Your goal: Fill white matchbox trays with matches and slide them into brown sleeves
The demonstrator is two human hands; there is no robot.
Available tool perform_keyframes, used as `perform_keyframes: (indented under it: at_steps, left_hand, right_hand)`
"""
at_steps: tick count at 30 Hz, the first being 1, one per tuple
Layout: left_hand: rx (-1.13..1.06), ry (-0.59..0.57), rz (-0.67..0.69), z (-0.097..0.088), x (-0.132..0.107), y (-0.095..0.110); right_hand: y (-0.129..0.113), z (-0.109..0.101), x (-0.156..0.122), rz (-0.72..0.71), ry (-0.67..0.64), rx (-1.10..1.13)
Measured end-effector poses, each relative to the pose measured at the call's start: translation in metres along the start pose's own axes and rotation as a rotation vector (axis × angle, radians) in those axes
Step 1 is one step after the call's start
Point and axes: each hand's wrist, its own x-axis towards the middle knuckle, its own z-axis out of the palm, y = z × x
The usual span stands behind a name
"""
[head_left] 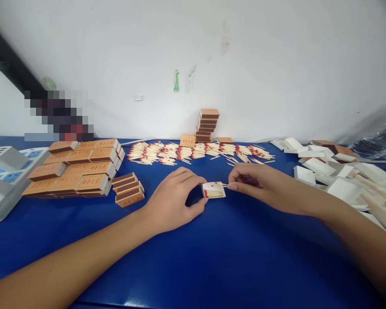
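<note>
A small white matchbox tray (214, 189) with several red-tipped matches in it lies on the blue table (212, 257). My left hand (173, 197) grips the tray's left end between thumb and fingers. My right hand (260, 182) is closed in a pinch at the tray's right edge, on matches that reach into the tray. Behind both hands a long heap of loose matches (196, 152) stretches across the table.
Stacked orange matchboxes (77, 167) stand at the left, with three more (128, 189) beside them. A further stack (206, 124) leans by the white wall. Empty white trays (324, 171) pile up at the right. A grey and white device (3, 180) sits at the far left.
</note>
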Motion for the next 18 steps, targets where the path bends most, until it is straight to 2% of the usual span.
perform_keyframes:
  at_steps: [8,12,18]
  left_hand:
    - [-0.01,-0.012,0.005,0.001,0.0,0.003]
    - [-0.005,-0.007,0.004,0.002,0.0,0.004]
    - [-0.005,-0.015,0.006,0.002,0.0,0.003]
  right_hand:
    - [-0.001,0.02,0.001,-0.134,0.133,-0.181]
    - [-0.002,0.027,0.0,-0.178,0.156,-0.221]
    - [-0.001,0.021,0.0,-0.155,0.215,-0.225]
